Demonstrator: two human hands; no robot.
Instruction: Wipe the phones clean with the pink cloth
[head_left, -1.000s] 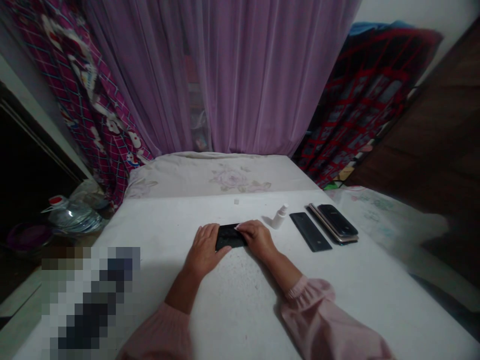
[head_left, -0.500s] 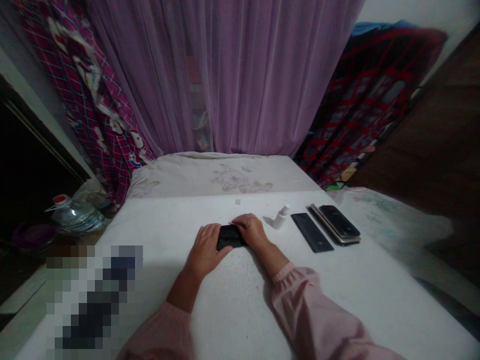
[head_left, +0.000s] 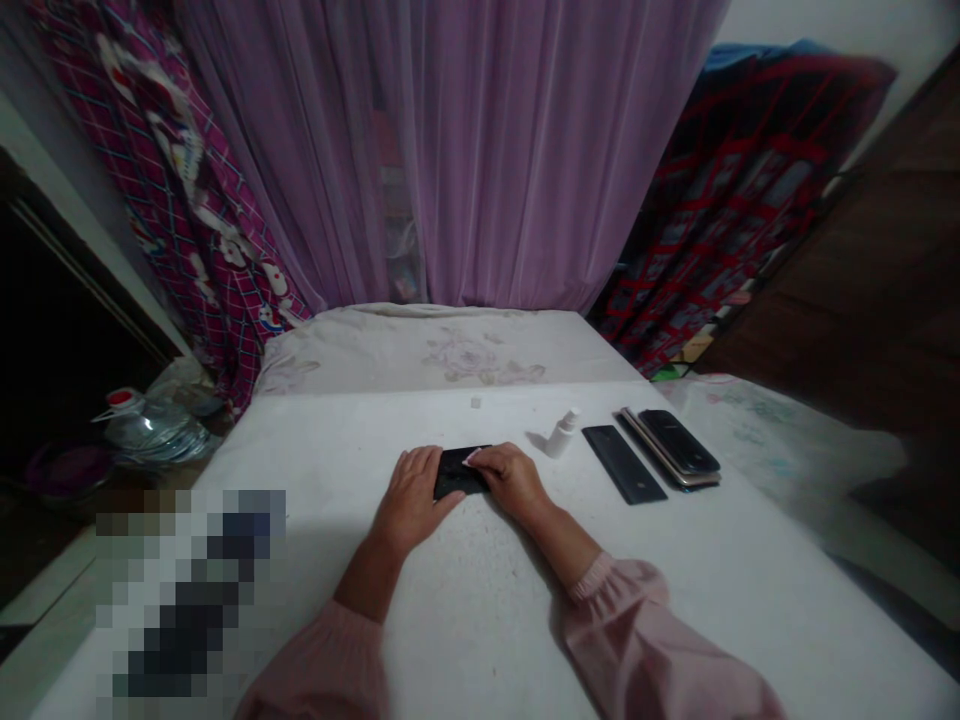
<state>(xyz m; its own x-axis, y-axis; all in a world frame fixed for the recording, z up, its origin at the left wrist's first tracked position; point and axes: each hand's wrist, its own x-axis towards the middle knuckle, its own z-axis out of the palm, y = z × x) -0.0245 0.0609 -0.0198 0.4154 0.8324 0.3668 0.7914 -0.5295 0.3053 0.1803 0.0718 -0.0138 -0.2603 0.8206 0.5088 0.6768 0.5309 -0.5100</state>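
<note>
On the white table lies a black phone (head_left: 456, 474), its long side running left to right. My left hand (head_left: 411, 498) grips its left end, with the fingers along the far side and the thumb at the near edge. My right hand (head_left: 514, 482) rests over the right end of the phone. Between its thumb and fingertips it pinches a small whitish-pink cloth (head_left: 472, 457), which touches the phone's surface. Most of that cloth is hidden by the fingers.
A white spray bottle (head_left: 561, 434) stands right of my hands. Beyond it lie a flat dark phone (head_left: 624, 465) and a stack of phones (head_left: 681, 443). A small pale square (head_left: 475, 403) sits farther back. A water bottle (head_left: 154, 428) is left of the table. The lower left is pixelated.
My right hand has moved from the far edge of the phone toward its middle and slightly nearer me, bringing the cloth along. The left hand stays in place.
</note>
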